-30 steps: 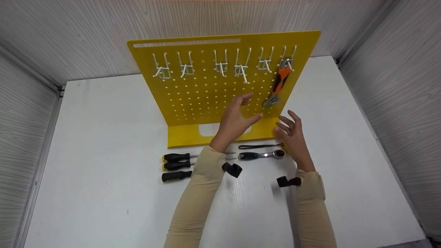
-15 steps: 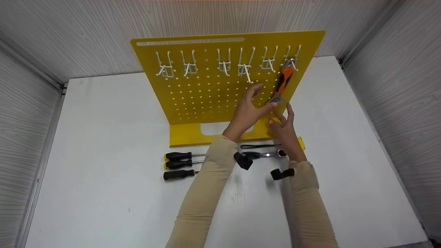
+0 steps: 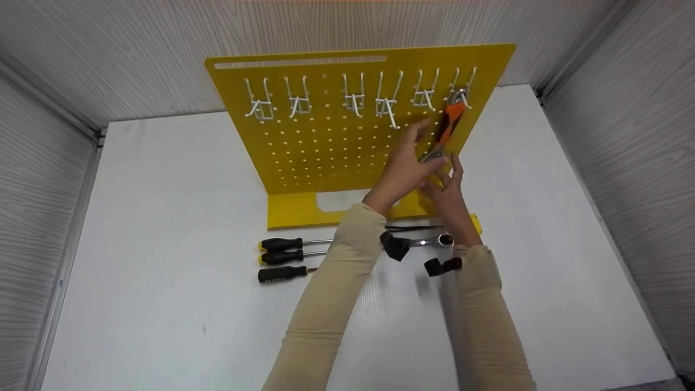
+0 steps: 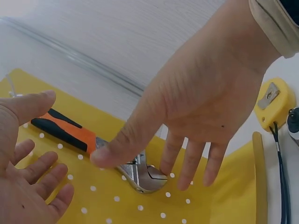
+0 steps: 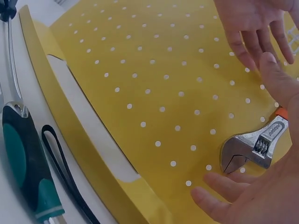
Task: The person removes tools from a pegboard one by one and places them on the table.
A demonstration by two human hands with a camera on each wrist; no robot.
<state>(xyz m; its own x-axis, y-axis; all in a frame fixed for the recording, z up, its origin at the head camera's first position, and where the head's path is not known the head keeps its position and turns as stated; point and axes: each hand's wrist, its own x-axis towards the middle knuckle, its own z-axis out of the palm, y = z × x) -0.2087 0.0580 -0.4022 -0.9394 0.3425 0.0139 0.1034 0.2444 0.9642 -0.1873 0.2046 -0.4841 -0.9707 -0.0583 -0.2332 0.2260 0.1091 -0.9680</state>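
Observation:
An adjustable wrench with an orange and black handle hangs head-down from the rightmost hook of the yellow pegboard. Just left of it is my left hand, fingers spread and relaxed. My right hand is beside the wrench's lower end, its fingers parted. In the left wrist view, the right thumb overlaps the wrench; whether they touch I cannot tell. The right wrist view has the wrench jaw close above the right fingertips, with the left hand higher up.
White hooks line the board's top. In front of its base lie several screwdrivers, a ratchet wrench and a yellow tape measure with a dark strap. The forearms partly cover these tools.
My left hand has moved right and upward to the wrench. The right hand has shifted left and slightly up toward its lower end. The wrench still hangs on its hook.

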